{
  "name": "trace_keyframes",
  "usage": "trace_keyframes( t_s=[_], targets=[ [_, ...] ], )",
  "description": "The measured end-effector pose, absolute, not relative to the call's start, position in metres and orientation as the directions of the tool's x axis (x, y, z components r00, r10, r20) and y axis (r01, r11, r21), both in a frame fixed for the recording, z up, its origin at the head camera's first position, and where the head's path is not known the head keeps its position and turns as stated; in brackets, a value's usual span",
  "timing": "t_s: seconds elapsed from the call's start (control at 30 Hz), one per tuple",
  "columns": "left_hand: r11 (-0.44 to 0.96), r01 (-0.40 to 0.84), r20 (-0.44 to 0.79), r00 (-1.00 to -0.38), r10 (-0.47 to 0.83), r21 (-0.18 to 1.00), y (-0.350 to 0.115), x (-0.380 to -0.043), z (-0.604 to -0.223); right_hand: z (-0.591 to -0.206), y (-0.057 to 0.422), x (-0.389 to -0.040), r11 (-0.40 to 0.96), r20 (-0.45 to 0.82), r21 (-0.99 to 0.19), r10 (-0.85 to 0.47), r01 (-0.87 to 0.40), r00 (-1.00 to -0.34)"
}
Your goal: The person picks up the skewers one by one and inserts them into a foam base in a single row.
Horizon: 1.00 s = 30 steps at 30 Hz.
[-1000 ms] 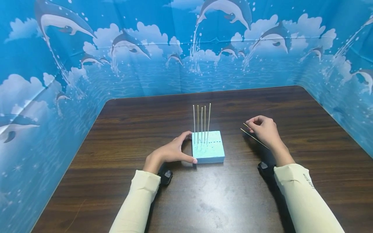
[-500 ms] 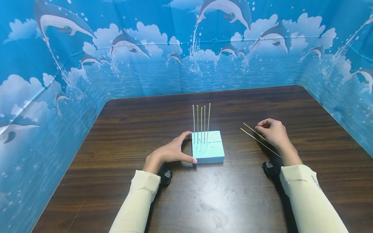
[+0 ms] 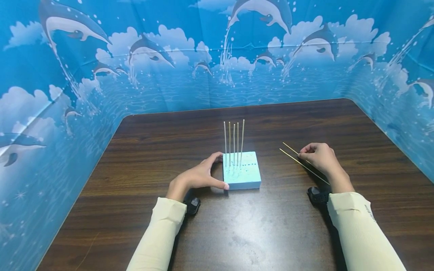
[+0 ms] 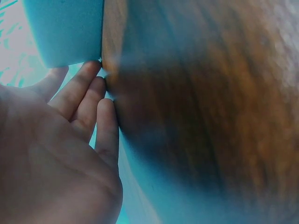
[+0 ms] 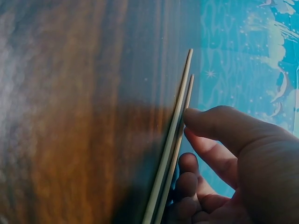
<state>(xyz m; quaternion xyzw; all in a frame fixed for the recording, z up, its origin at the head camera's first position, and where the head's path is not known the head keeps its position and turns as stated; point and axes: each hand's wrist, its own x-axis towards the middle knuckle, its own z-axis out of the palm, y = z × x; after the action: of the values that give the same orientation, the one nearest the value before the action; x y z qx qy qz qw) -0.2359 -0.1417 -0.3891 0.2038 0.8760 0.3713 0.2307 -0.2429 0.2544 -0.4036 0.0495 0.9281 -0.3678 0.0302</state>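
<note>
A pale turquoise foam block [image 3: 249, 174] lies at mid-table, dotted with small holes. Several thin wooden sticks [image 3: 234, 139] stand upright in a row toward its back left. My left hand [image 3: 199, 175] holds the block's left side, thumb at the front corner and fingers at the back. In the left wrist view, fingertips touch the block [image 4: 70, 35]. To the right, two loose sticks lie side by side. My right hand [image 3: 321, 157] pinches the farther stick [image 3: 289, 147] between thumb and index finger; the nearer stick [image 3: 300, 163] lies beside it, untouched by the thumb.
The dark wood table [image 3: 162, 150] ends at a blue dolphin-print curtain [image 3: 190, 82] along its back and sides. Black wrist cameras sit under both wrists, the right one [image 3: 318, 195] close to the tabletop.
My right hand has slid right and toward me along the farther stick, uncovering more of its tip. My left hand and the block have stayed put.
</note>
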Motion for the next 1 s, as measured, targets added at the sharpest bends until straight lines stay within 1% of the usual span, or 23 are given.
trace_keyframes(
  t_s=[0.6,1.0],
  targets=[
    [0.65,0.181,-0.257,-0.815,0.519,0.738,-0.1414,-0.2354,-0.3879,-0.4009,0.2527,-0.2445,0.737,-0.16,-0.649,0.109,0.188,-0.981],
    [0.646,0.183,-0.254,-0.814,0.522,0.741,-0.1411,-0.2332,-0.3889,-0.403,0.2552,-0.2427,0.729,-0.135,-0.666,0.088,0.156,-0.987]
  ],
)
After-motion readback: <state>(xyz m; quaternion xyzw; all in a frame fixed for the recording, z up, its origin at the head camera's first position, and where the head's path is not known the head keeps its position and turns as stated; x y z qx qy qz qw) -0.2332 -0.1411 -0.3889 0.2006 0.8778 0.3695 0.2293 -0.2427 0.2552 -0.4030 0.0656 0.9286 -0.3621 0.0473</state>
